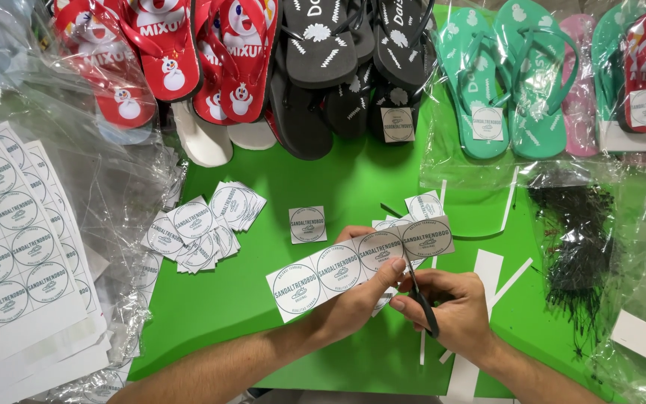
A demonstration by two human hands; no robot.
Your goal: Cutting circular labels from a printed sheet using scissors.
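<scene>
- Left hand (pixel 357 299) pinches the label strip (pixel 360 262), its long axis running lower left to upper right at centre.
- Right hand (pixel 450 307) grips scissors (pixel 422 295), blades pointing up, meeting the strip between two labels.

This looks like a small footwear packing workshop. A green bench (pixel 263 299) carries rows of new flip-flops: red ones (pixel 166 52), black ones (pixel 323 67) and teal ones (pixel 487 82), some in clear plastic bags (pixel 114 194). Printed label sheets (pixel 9 254), a pile of cut round-logo labels (pixel 196 224) and paper offcuts (pixel 480 284) lie about.
</scene>
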